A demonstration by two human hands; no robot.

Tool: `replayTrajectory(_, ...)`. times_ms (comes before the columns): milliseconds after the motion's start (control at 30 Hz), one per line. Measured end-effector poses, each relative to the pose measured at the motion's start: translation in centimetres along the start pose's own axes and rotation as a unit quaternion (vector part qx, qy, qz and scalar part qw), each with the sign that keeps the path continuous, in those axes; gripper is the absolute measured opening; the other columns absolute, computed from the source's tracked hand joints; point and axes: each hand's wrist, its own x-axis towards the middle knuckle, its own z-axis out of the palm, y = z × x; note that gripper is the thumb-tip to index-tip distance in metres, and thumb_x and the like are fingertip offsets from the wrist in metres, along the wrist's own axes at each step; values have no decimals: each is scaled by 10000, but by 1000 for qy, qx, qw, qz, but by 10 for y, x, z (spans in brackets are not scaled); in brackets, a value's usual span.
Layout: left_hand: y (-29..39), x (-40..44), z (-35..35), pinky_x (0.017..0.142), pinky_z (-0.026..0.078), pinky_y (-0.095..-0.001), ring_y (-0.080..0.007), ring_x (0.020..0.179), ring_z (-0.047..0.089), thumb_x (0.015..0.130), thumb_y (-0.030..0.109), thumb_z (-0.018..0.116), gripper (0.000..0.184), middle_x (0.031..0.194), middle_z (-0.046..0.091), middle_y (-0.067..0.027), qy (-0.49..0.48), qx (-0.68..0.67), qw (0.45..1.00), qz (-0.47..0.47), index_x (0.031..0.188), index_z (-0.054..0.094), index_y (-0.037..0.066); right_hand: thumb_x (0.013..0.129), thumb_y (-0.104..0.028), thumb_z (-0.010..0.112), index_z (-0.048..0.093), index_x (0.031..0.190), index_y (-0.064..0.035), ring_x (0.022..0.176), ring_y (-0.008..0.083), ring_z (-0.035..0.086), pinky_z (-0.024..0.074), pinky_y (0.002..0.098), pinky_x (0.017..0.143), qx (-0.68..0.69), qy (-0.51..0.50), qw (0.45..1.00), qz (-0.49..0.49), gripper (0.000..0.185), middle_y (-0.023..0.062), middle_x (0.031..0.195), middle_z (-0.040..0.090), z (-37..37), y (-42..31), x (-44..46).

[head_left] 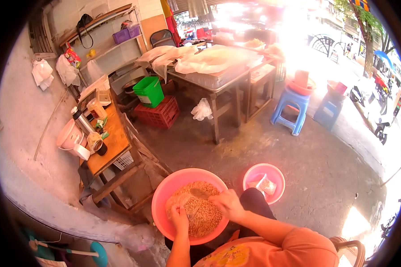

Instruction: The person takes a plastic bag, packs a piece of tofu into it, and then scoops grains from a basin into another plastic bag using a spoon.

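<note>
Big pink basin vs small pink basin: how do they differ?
Size: the big pink basin looks wider than the small pink basin. Contents: the big one holds loose grains, the small one plastic packets. Hands: left hand and right hand are over the big one, neither over the small. Both are round and pink.

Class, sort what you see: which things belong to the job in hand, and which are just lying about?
Seem to belong to the job:
large pink basin
tan grains inside it
scoop in the right hand
small pink basin
packets inside that

Seem to be just lying about:
green bucket
red crate
blue stool
metal flask
</note>
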Motion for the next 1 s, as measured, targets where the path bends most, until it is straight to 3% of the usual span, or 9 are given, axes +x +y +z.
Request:
replayTrajectory(100,-2,0,1,663,451,-273,-138,717,557,931,125,529,133,795,585,-66,-5,11,1000,11,975,520,0,808,-137,651,653,988,-124,741,217,519,369,367,676,-105,-7,994,25,181,10,736,550,-14,14,9)
replayTrajectory(167,19,-3,2,664,450,-272,-139,715,559,933,125,524,136,794,587,-66,-6,35,999,11,981,522,-2,801,-139,656,652,982,-126,748,209,526,370,368,680,-110,-31,993,35,181,0,745,565,-13,27,3)
replayTrajectory(300,-3,0,2,653,446,-271,-135,699,553,931,130,526,144,781,585,-65,-9,8,1000,-15,987,528,-2,791,-152,669,655,976,-129,761,200,536,392,355,693,-28,-128,991,4,186,-2,760,595,-12,20,-5)
replayTrajectory(433,-17,5,1,645,442,-280,-135,686,544,924,132,531,149,771,579,-63,-14,4,998,-58,991,535,-2,776,-139,676,652,985,-122,768,209,537,402,350,717,16,-92,995,-22,211,1,729,567,-16,8,9)
replayTrajectory(567,-22,6,1,640,438,-282,-138,678,541,918,131,533,152,760,573,-61,-9,14,999,-48,987,546,-4,759,-124,672,639,1021,-124,808,220,530,389,352,718,-59,-67,995,-52,265,10,781,566,1,28,37)
replayTrajectory(700,-17,7,1,616,428,-278,-133,646,524,922,142,526,156,718,546,-48,-6,9,998,-62,970,547,-4,758,-124,673,642,1015,-128,823,215,530,389,348,708,-56,-144,986,-61,259,5,806,575,20,52,32)
replayTrajectory(800,-7,3,-2,577,412,-277,-124,605,494,927,153,521,157,688,522,-36,-4,10,999,-53,930,541,-3,765,-127,677,657,988,-131,804,211,532,388,342,706,-23,-126,987,-102,224,-6,787,581,12,41,27)
replayTrajectory(900,-3,4,2,545,400,-280,-117,577,473,929,158,518,162,671,509,-29,-6,-23,997,-67,891,533,1,773,-126,679,668,962,-130,785,208,537,393,338,710,11,-160,986,-51,190,4,777,601,-15,29,22)
replayTrajectory(1000,-12,6,2,534,397,-283,-116,570,473,926,156,522,157,670,512,-28,-3,-1,999,-49,889,529,3,792,-112,668,674,938,-111,744,221,537,402,340,692,-5,-76,997,-3,147,39,770,611,-39,16,20)
